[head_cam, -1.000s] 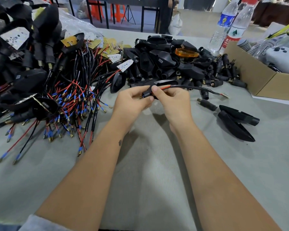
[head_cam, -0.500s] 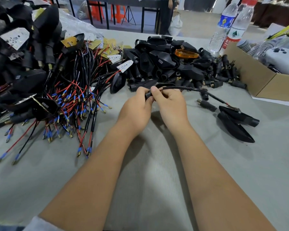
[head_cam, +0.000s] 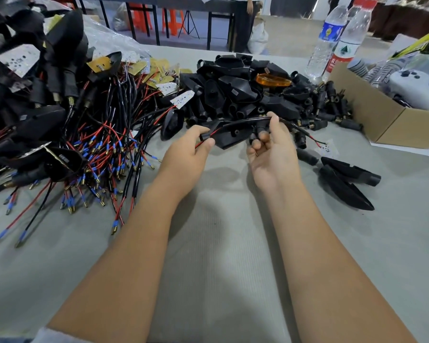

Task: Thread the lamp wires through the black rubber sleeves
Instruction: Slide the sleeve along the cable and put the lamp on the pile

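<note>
Sleeve point(head_cam: 204, 136) pinched in left hand point(head_cam: 187, 154), red and black wires point(head_cam: 243, 121) running through it (arched above surface point(head_cam: 221, 243)) to right hand point(head_cam: 273, 154), which pinches them; lamp board point(head_cam: 328, 148) trails right.

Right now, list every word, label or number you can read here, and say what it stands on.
No text reads clearly.
Blue-label bottle: print too blurred to read.
Red-and-white-label bottle: a green triangle logo and white characters on red, too blurred to read.
White circuit boards: only dark dots, no legible markings.
Cardboard box: no print visible.
</note>
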{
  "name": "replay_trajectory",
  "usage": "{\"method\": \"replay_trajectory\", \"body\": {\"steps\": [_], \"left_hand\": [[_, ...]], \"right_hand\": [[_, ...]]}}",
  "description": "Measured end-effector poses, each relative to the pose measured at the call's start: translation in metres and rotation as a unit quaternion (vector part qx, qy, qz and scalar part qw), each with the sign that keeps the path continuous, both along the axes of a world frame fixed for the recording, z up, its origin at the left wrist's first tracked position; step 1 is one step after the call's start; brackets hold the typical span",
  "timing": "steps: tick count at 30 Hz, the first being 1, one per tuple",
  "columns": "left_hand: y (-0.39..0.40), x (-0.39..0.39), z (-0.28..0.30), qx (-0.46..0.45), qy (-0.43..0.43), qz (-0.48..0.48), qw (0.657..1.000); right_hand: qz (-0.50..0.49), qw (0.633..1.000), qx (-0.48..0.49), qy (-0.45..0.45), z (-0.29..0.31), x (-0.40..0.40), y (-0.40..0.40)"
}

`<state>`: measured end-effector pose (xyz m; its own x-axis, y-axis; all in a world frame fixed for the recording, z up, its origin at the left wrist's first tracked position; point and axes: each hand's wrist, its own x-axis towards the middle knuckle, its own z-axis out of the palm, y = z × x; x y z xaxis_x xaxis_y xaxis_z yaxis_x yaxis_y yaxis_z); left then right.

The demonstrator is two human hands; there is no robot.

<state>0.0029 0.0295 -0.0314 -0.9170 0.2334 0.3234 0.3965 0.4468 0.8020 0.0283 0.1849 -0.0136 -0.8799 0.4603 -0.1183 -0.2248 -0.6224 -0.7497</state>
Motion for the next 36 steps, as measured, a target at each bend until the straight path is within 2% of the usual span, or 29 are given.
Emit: {"method": "replay_trajectory", "body": {"steps": [2,4,7,9,14,17,23,28,33,36], "left_hand": [[-0.001,0.001,-0.001,-0.036,0.022,-0.002,0.999],[-0.001,0.000,-0.001,-0.114,0.048,0.022,0.992],[0.000,0.000,0.002,-0.222,0.117,0.087,0.964],[0.001,0.001,0.004,-0.214,0.125,0.088,0.965],[0.006,0.008,0.009,-0.164,0.130,0.058,0.976],[0.009,0.010,0.010,-0.137,0.123,0.047,0.982],[0.010,0.006,0.009,-0.262,0.081,0.067,0.959],[0.010,0.010,0.012,-0.210,0.067,0.047,0.974],[0.011,0.009,0.011,-0.198,0.079,0.025,0.977],[0.011,0.010,0.013,-0.187,0.098,0.029,0.977]], "right_hand": [[-0.002,1.000,0.023,-0.004,0.001,0.001,-0.001],[-0.001,0.998,0.059,-0.021,0.002,0.002,-0.002],[-0.012,0.989,0.140,-0.048,0.001,0.001,-0.003],[-0.015,0.985,0.166,-0.050,0.002,0.002,-0.004],[-0.019,0.991,0.131,-0.029,0.004,0.004,-0.007],[-0.039,0.981,0.185,-0.033,0.005,0.005,-0.010],[-0.044,0.968,0.247,-0.013,0.006,0.006,-0.017],[-0.011,0.958,0.285,-0.012,0.004,0.007,-0.020],[-0.016,0.925,0.378,-0.013,0.002,0.006,-0.018],[-0.023,0.930,0.365,-0.020,0.003,0.007,-0.018]]}}
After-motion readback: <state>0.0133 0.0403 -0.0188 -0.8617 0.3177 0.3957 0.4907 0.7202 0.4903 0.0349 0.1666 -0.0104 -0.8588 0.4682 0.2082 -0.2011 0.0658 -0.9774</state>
